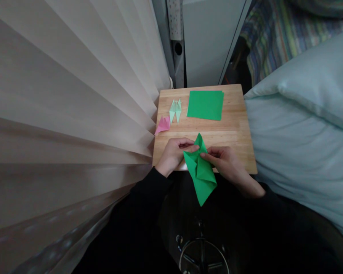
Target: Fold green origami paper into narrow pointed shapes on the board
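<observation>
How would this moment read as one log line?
left hand: holding creased green paper | right hand: holding same paper | on wooden tabletop: flat green paper sheets, folded pale-green paper, folded pink paper

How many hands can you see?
2: the bare left hand pinches the upper left side of the folded bright-green paper; the bare right hand pinches its upper right side.

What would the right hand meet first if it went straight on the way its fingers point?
The folded green paper, which the right hand is pinching; beyond it in that line seems to lie the left hand, though depth is unclear.
</observation>
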Demonstrator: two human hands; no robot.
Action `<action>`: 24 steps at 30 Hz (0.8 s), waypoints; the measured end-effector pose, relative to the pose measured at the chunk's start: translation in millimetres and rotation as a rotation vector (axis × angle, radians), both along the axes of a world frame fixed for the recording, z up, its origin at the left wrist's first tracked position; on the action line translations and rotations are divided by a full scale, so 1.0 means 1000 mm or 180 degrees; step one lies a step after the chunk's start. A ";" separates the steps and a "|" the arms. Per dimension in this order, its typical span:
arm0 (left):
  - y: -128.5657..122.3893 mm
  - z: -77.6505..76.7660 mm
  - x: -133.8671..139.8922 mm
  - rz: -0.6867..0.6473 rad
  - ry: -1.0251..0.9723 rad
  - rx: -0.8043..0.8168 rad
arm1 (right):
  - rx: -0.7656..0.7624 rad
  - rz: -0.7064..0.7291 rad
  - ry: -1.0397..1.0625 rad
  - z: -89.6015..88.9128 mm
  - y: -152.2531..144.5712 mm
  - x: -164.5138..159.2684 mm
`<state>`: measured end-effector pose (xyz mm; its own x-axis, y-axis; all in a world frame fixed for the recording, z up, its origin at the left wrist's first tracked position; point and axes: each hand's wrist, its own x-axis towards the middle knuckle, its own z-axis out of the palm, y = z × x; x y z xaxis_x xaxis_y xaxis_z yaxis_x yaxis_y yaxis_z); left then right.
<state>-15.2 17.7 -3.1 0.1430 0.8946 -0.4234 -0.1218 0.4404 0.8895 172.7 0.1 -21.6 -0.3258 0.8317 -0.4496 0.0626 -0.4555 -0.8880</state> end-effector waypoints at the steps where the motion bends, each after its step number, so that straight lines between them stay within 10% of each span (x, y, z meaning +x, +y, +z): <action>1: 0.000 0.001 0.001 -0.0036 0.0024 -0.0010 | -0.0015 0.0011 -0.0014 0.000 0.000 0.000; 24: -0.009 0.000 0.008 -0.0112 0.0173 -0.0210 | -0.0415 0.0324 0.0011 0.015 0.001 -0.001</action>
